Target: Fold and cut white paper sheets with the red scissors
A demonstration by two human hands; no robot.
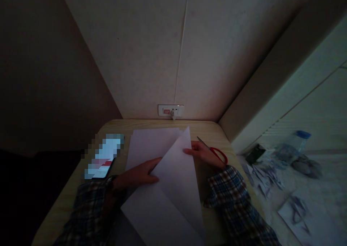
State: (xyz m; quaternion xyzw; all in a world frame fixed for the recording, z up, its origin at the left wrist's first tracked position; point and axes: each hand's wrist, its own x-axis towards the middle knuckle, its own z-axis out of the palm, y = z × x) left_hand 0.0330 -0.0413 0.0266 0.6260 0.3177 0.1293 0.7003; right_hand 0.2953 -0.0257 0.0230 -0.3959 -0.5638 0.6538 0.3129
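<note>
A white sheet of paper (176, 166), folded over on a slant, is held between my two hands. My left hand (142, 173) grips its left edge, thumb on top and fingers behind. On the right edge, my right hand (200, 152) pinches the same sheet. Beneath it lies more white paper (149, 144) on the wooden table (208, 130). Beside my right hand rest scissors with red handles (221, 155), partly covered by that hand, blade tip pointing up and left.
A phone (104, 157) with a lit, blurred screen lies on the table's left side. A wall socket (170, 110) with a plug is behind the table. To the right, lower down, are a clear bottle with a blue cap (303, 134), a dark item (255, 153) and paper scraps (264, 179).
</note>
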